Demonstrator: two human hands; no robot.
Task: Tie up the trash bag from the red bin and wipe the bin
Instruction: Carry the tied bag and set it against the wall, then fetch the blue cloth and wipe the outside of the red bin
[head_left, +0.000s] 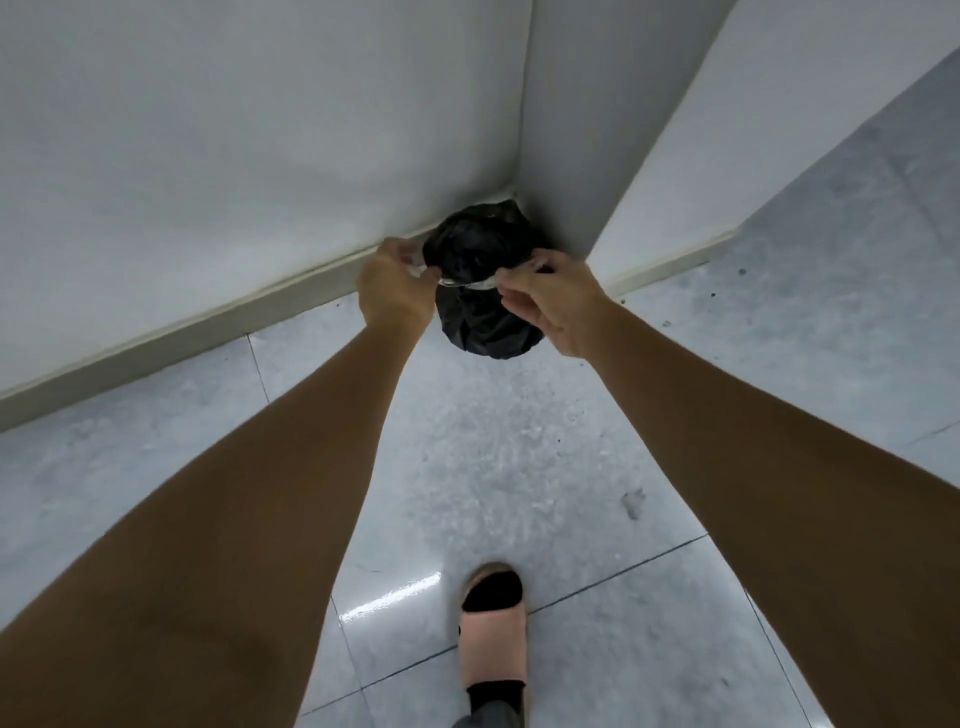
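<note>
Head view. Black trash bag (480, 291) sits on the floor tiles (519, 467) in the corner where two white walls (260, 130) meet, its far side close against the skirting board (208, 322). The red bin is nowhere in view, so the wiping is not yet begun as far as I can judge.

My left hand (395, 291) is at the bag's left side, fingers closed in a pinch on the end of a thin, pale, clear-looking strip (467, 283). My right hand (550, 306) pinches the other end at the bag's right side. The strip runs across the front of the bag between my two hands, touching the black plastic. Whether it is tape, a tie or a twisted bit of film, I cannot tell. I also cannot tell whether it goes round the back of the bag.

Judgement: I am mid-tie, cinching the bag.

To do it well: pull both ends evenly outward so the strip bites into the gathered plastic, not across the fat of the bag. Hold tension while crossing the ends. The film looks thin, so a jerk could tear it.

My foot in a pink slipper (493, 623) stands well back from the bag.
</note>
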